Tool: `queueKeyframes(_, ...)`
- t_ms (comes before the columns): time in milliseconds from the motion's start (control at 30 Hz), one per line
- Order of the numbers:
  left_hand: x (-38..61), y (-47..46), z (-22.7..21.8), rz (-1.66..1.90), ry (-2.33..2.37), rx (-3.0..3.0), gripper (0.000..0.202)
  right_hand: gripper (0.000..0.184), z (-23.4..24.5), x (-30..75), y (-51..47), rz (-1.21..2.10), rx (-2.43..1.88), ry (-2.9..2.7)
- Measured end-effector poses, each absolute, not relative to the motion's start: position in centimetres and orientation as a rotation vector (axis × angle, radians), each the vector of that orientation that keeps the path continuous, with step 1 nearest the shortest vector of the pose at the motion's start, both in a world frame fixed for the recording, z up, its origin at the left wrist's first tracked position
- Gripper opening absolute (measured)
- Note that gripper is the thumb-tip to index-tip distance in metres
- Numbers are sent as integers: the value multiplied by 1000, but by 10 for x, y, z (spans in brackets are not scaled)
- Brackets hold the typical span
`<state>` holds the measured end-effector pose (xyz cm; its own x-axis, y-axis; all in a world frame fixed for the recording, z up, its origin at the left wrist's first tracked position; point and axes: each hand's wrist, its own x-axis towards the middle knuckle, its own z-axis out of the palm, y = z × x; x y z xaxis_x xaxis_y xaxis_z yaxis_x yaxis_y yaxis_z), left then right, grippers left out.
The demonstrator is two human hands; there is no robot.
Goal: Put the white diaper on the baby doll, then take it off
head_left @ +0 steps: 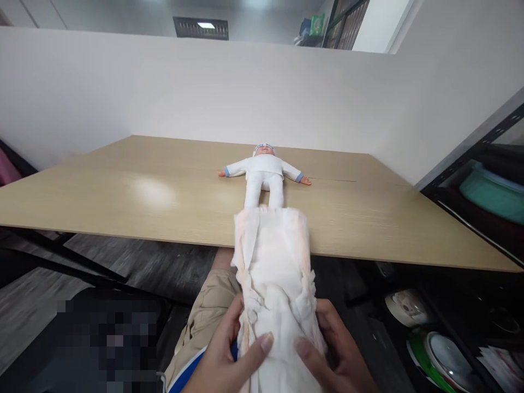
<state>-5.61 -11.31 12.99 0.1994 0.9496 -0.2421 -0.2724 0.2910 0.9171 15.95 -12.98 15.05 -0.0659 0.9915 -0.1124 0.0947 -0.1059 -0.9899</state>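
Note:
A white diaper [276,256], unfolded lengthwise with ruffled side edges, stretches from my lap up over the table's front edge. My left hand [235,349] grips its left side, thumb on the inner face and fingers wrapped beneath. On the opposite side my right hand [338,349] holds it the same way, its thumb pressing the padded inside. Beyond the diaper's far end a baby doll [265,169] in a white outfit with blue cuffs lies on its back, arms spread and legs toward me. The doll's feet are hidden behind the diaper.
The doll lies on a light wooden table [184,188] backed by a white partition [196,87]. Dark shelving [487,142] holding a teal container [491,188] stands at the right. Below the table's right side are round lidded items [448,357]. A dark chair [85,338] is at lower left.

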Motion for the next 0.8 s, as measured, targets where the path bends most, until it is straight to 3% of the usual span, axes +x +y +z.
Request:
queueKeyframes(133,-59,-79,119,1019,1011,936,58,35,135,147,-95,1263,-1263,-1310)
queueKeyframes(400,-61,-44,78,1028,1005,817,58,35,87,140,-61,1196,-1292,-1378)
queueKeyframes(467,-61,-41,69,1021,1000,794,61,38,75,143,-60,1032,-1400,-1437)
queueKeyframes(633,-64,-43,59,961,1019,733,70,51,71,152,-52,250,-1545,-1518)
queueKeyframes(800,-64,-47,53,945,1017,744,70,51,100,135,-13,106,-1360,-1919)
